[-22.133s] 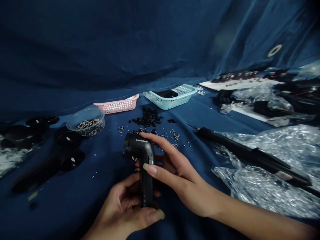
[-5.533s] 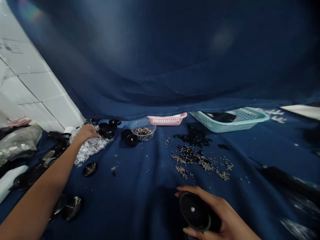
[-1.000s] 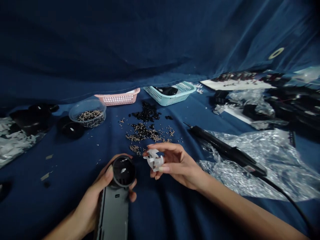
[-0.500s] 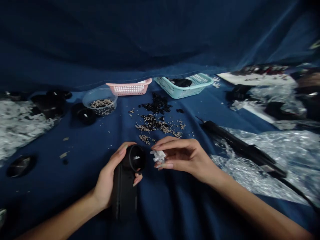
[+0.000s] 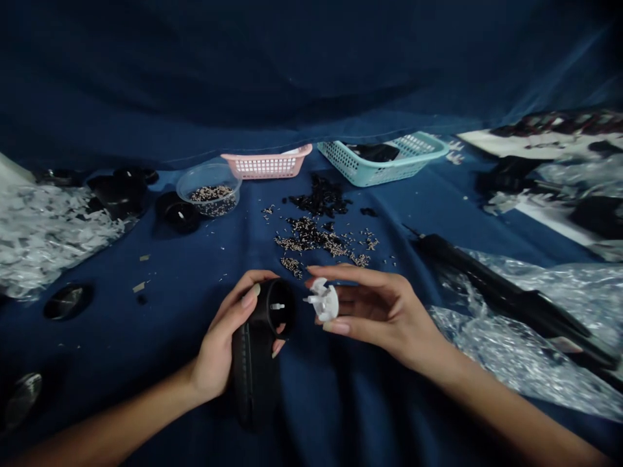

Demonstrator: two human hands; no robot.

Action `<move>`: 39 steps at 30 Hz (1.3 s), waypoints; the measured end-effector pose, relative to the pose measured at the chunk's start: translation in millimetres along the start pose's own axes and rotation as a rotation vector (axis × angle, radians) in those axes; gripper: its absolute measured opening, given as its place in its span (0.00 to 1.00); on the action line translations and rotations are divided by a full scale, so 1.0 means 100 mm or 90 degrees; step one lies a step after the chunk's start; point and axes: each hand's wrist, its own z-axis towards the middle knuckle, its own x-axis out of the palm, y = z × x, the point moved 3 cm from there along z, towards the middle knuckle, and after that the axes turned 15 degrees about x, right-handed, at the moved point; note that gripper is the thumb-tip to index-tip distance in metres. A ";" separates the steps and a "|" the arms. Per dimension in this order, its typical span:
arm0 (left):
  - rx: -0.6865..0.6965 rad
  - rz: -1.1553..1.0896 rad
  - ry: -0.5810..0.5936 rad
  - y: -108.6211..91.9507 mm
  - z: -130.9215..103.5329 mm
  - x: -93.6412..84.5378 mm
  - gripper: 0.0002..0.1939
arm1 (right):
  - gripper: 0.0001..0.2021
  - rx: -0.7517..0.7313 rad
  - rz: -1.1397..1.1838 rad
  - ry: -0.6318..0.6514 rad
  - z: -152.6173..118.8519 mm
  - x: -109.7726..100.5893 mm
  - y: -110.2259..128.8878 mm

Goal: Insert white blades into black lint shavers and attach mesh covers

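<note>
My left hand (image 5: 219, 347) is wrapped round a black plastic housing (image 5: 256, 383), which looks like a handheld appliance body. Its round opening faces right, and a small pale shaft (image 5: 277, 306) shows inside. Between thumb and fingertips, my right hand (image 5: 389, 308) pinches a small white plastic part (image 5: 329, 302) with a rounded disc and a thin stem pointing left. A short gap separates this part from the opening. Behind both hands lie loose small screws (image 5: 311, 240) and a heap of small black pieces (image 5: 324, 196).
A clear tub (image 5: 209, 188) of screws, a pink basket (image 5: 267, 165) and a teal basket (image 5: 379, 174) stand at the back. On the right, a black electric screwdriver (image 5: 496, 288) lies on bubble wrap (image 5: 506, 363). A bag of white parts (image 5: 43, 240) sits at left.
My right hand has turned the white part so its disc and stem show more clearly. Both hands still hold the same things. The whole view has shifted, moving the scene rightward.
</note>
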 end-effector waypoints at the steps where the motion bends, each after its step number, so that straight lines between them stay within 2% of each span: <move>1: 0.014 0.016 0.002 -0.01 -0.01 -0.01 0.18 | 0.28 -0.015 -0.004 -0.007 -0.01 0.02 0.01; 3: 0.040 0.043 0.001 -0.02 -0.02 -0.02 0.18 | 0.28 -0.046 -0.008 -0.014 -0.03 0.04 0.04; 9: 0.068 0.081 -0.001 -0.07 -0.02 0.00 0.20 | 0.19 -0.073 0.000 -0.016 -0.05 0.04 0.07; 17: 0.059 0.083 0.029 -0.10 -0.01 0.01 0.19 | 0.17 0.024 0.154 0.028 -0.02 0.01 0.00; 22: 0.044 0.092 0.037 -0.08 0.00 -0.01 0.19 | 0.15 0.039 0.174 0.035 -0.01 0.00 -0.03; 26: 0.034 0.106 0.015 -0.06 0.00 -0.04 0.20 | 0.15 0.041 0.172 0.040 0.00 0.00 -0.06; 31: 0.034 0.086 0.013 -0.07 -0.03 -0.03 0.21 | 0.15 -0.012 0.130 0.035 0.01 -0.01 -0.04; 34: 0.027 0.084 0.009 -0.06 -0.04 -0.03 0.21 | 0.15 -0.041 0.054 0.018 -0.01 0.03 0.00; 39: 0.053 0.082 0.033 -0.02 -0.03 -0.03 0.20 | 0.22 -0.126 -0.140 -0.095 -0.11 0.13 0.09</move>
